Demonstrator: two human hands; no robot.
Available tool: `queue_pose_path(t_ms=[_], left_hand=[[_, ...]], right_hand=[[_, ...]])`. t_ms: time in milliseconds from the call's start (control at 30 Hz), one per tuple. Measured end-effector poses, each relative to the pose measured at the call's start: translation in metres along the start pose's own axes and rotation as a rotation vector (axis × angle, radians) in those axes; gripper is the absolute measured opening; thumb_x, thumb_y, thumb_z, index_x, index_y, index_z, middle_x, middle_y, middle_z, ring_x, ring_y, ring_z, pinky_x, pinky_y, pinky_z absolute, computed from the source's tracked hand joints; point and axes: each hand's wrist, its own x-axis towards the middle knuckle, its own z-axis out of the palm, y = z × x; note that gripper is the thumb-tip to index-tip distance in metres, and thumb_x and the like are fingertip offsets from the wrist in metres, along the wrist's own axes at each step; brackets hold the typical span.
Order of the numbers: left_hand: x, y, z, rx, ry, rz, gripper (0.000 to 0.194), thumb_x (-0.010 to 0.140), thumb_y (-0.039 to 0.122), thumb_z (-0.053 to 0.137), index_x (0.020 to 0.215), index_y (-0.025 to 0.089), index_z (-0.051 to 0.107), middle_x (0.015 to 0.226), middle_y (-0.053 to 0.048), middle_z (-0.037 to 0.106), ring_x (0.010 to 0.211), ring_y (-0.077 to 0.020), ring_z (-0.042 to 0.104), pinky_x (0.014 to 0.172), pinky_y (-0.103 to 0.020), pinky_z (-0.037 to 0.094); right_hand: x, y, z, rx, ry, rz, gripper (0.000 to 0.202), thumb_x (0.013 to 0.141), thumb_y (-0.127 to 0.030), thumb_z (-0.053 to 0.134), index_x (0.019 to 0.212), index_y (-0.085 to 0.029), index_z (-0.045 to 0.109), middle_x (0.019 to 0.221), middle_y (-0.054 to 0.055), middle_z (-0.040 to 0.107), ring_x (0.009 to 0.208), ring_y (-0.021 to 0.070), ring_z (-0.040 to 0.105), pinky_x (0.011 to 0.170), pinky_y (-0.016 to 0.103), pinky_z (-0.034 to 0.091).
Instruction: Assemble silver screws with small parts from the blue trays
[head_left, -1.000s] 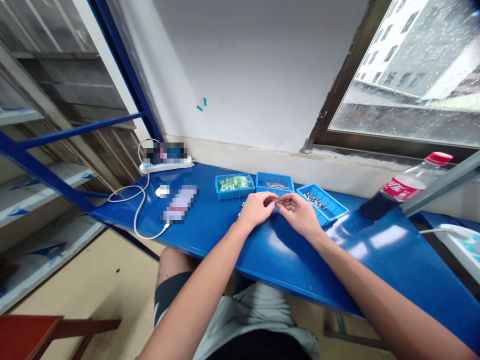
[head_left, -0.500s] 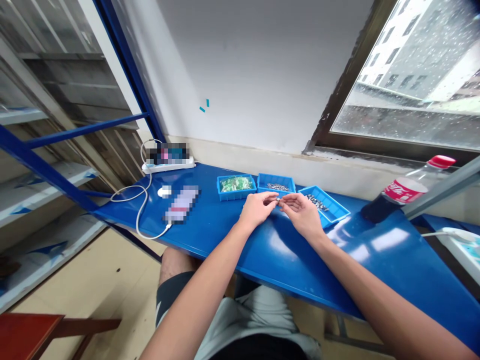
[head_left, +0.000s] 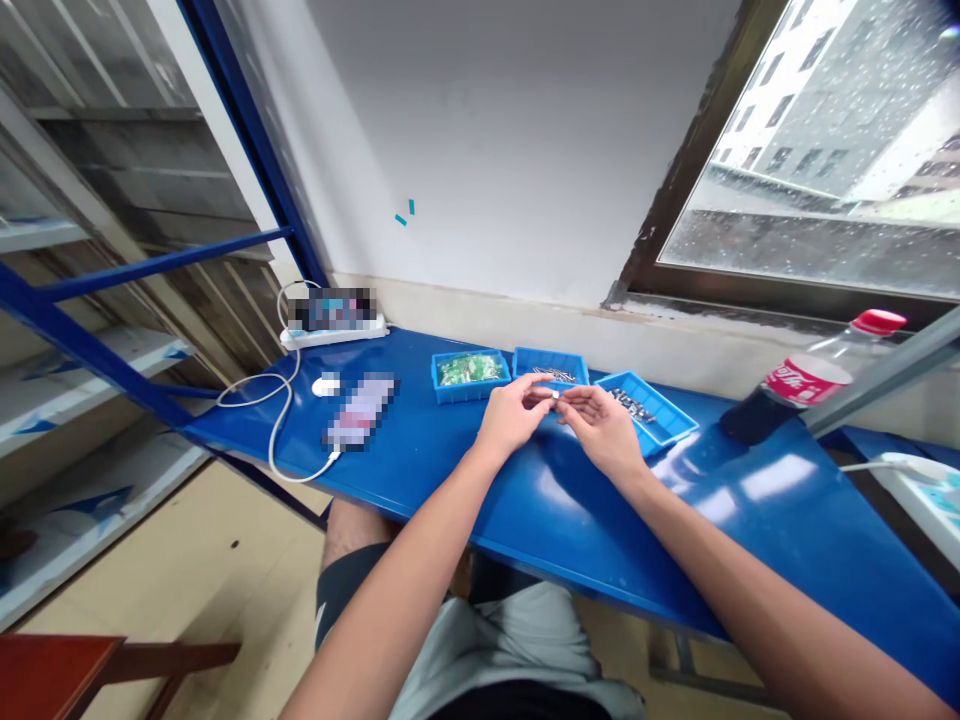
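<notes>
My left hand [head_left: 512, 412] and my right hand [head_left: 600, 425] meet fingertip to fingertip above the blue table, in front of the bins. Between the fingertips is a small shiny metal part [head_left: 555, 396], too small to name. Both hands are closed in a pinch around it. Behind my left hand stands a blue bin [head_left: 470, 396] of green-and-clear pieces. Just beyond the fingers, a second blue bin [head_left: 517, 358] holds thin metal pieces. A third blue bin [head_left: 686, 430], with small metal parts inside, sits tilted beside my right hand and is partly hidden by it.
A cola bottle [head_left: 806, 385] with a red cap leans at the right. At the left of the table [head_left: 420, 450] lie a blurred phone [head_left: 364, 412], a white round object [head_left: 325, 386], a cable and a power strip [head_left: 337, 335]. A window and wall stand behind.
My fingers have shifted slightly around the small metal part, which now shows a brighter face. Both hands stay in nearly the same place. The view has moved a little.
</notes>
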Motion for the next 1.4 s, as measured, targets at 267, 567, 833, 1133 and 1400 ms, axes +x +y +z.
queue_pose_path(t_ms=[267,567,833,1133,1400], left_hand=[[0.002,0.005,-0.004,0.062,0.090,0.051,0.017,0.092,0.022,0.072,0.105,0.019,0.081,0.110,-0.009,0.080,0.099,-0.0205,0.077,0.090,-0.034,0.063],[-0.001,0.010,-0.001,0.027,-0.050,-0.009,0.025,0.097,0.025,0.065,0.116,0.022,0.081,0.118,-0.005,0.080,0.114,-0.0232,0.075,0.107,-0.038,0.058],[-0.001,0.012,-0.001,0.033,-0.133,0.022,0.029,0.104,0.026,0.053,0.123,0.023,0.075,0.134,-0.005,0.074,0.114,-0.0209,0.074,0.101,-0.033,0.059],[0.000,0.009,0.002,-0.004,-0.100,0.025,0.037,0.106,0.031,0.051,0.142,0.025,0.061,0.135,-0.008,0.073,0.120,-0.0218,0.072,0.103,-0.034,0.059],[0.000,0.001,-0.002,0.487,-0.099,0.214,0.024,0.100,0.024,0.058,0.116,0.018,0.074,0.122,-0.011,0.077,0.115,-0.0263,0.071,0.107,-0.042,0.055]], right_hand=[[0.000,0.010,-0.003,-0.129,-0.001,-0.037,0.038,0.091,-0.056,0.074,0.110,-0.023,0.069,0.100,0.009,0.075,0.092,0.0255,0.073,0.077,0.039,0.064],[0.000,0.007,-0.005,-0.107,-0.087,0.003,0.042,0.093,-0.059,0.070,0.113,-0.022,0.072,0.102,0.008,0.077,0.088,0.0239,0.074,0.082,0.039,0.062],[-0.002,-0.002,-0.001,0.077,-0.169,0.142,0.041,0.091,-0.062,0.070,0.099,-0.022,0.072,0.077,0.001,0.070,0.048,0.0112,0.048,0.044,0.026,0.038],[0.000,-0.004,-0.001,0.145,-0.110,0.188,0.044,0.084,-0.063,0.077,0.098,-0.021,0.072,0.076,0.002,0.068,0.052,0.0122,0.052,0.044,0.026,0.038],[0.009,-0.003,-0.009,0.380,0.147,0.233,0.035,0.083,-0.052,0.081,0.095,-0.021,0.070,0.077,0.003,0.066,0.063,0.0171,0.063,0.047,0.027,0.047]])
